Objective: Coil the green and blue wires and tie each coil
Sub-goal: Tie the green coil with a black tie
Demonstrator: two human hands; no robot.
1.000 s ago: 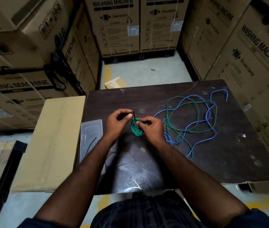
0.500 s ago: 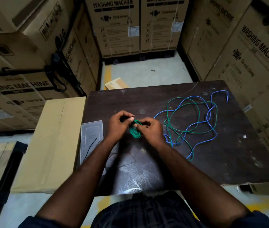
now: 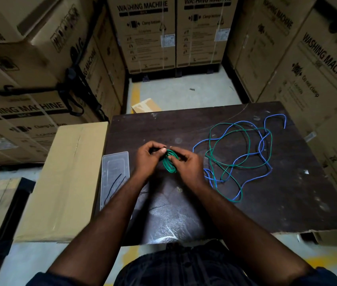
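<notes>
Green wire coil (image 3: 169, 165) is being held over the middle of the dark table (image 3: 287, 193) between both hands. Its upper end is being pinched by the curled thumb and fingers of the left hand (image 3: 150, 159), and its right side is being gripped by the bent fingers of the right hand (image 3: 188, 166). Loose green wire (image 3: 209, 141) and blue wire (image 3: 275, 114) are being left tangled in open loops on the table to the right of the hands, while a clear plastic tray (image 3: 115, 172) with thin dark strands is being kept at the table's left edge, beside a cardboard box (image 3: 64, 178).
</notes>
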